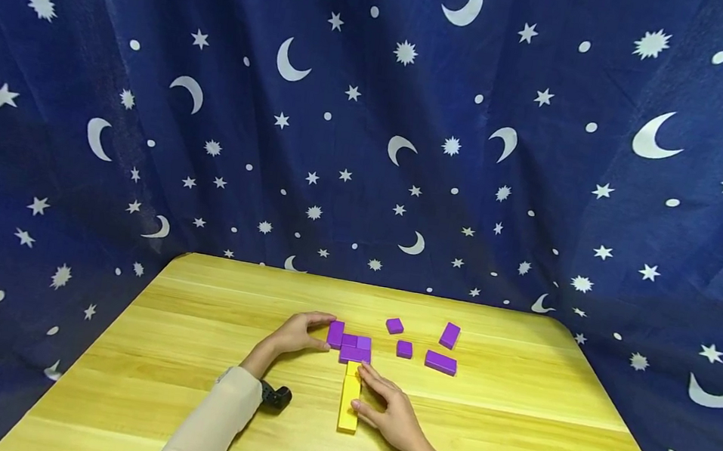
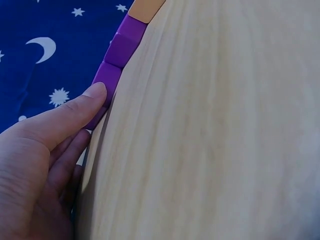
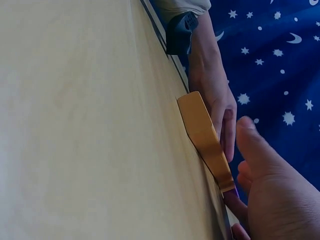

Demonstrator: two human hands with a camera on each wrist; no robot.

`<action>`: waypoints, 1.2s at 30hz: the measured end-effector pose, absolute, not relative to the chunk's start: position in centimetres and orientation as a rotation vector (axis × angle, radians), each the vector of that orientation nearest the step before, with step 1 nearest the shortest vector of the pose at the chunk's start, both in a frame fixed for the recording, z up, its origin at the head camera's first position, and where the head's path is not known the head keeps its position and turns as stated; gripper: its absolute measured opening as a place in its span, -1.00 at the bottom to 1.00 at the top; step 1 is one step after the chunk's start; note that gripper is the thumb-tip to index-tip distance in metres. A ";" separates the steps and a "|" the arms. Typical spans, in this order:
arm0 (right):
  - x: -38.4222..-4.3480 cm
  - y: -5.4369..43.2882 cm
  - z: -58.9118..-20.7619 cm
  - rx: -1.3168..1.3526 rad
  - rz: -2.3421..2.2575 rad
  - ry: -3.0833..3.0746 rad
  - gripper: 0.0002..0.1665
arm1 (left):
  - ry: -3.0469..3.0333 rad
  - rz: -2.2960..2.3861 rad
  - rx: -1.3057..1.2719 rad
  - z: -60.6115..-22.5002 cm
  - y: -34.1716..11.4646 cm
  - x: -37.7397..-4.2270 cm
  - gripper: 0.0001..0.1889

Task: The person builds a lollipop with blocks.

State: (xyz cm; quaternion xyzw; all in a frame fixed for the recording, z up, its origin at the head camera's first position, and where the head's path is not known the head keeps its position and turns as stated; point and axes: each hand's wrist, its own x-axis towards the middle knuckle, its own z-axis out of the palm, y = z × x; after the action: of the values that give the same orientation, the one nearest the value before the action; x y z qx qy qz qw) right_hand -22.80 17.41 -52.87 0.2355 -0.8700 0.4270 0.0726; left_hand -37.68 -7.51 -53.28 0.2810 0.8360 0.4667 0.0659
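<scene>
My left hand [image 1: 294, 333] pinches an upright purple block [image 1: 335, 335] between thumb and fingers, at the left end of a purple cluster. In the left wrist view the thumb presses the face of that purple block [image 2: 107, 75]. Beside it, two small purple squares and a wider purple block [image 1: 355, 356] fit closely together. Below them runs a yellow column, a small yellow block [image 1: 353, 368] above a long yellow block [image 1: 349, 407]. My right hand [image 1: 393, 415] rests along the column's right side, fingers extended near its top; the right wrist view shows its thumb clear of the yellow.
Loose purple pieces lie right of the cluster: two small squares [image 1: 394, 326] and two longer blocks [image 1: 441, 363]. The wooden table [image 1: 511, 443] reaches a dark blue curtain [image 1: 359, 141] with moons and stars. A black device [image 1: 275, 397] is strapped to the left wrist.
</scene>
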 end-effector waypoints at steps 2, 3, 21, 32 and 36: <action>-22.8 17.4 -52.9 0.710 1.283 -2.596 -0.28 | 2.524 1.408 0.863 -53.3 -7.5 -37.7 -0.31; -22.8 17.4 -52.9 0.717 1.266 -2.587 -0.30 | 2.526 1.410 0.870 -53.3 -7.5 -37.6 -0.31; -22.9 17.4 -52.9 0.786 1.131 -2.604 -0.34 | 2.523 1.437 0.844 -53.0 -7.7 -37.4 -0.34; -25.0 17.4 -51.4 0.536 1.579 -2.395 -0.50 | 2.506 1.434 0.856 -53.2 -7.8 -37.6 -0.31; -28.4 18.2 -49.5 0.409 1.458 -2.349 -0.62 | 2.474 1.449 0.859 -53.3 -7.8 -37.7 -0.30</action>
State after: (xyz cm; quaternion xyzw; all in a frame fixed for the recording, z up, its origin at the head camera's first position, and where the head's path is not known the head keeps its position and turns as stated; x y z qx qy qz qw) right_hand -28.41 18.19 -49.54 0.1443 -0.8278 0.5140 0.1725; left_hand -37.75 -7.76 -53.29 0.2863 0.8243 0.4827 0.0740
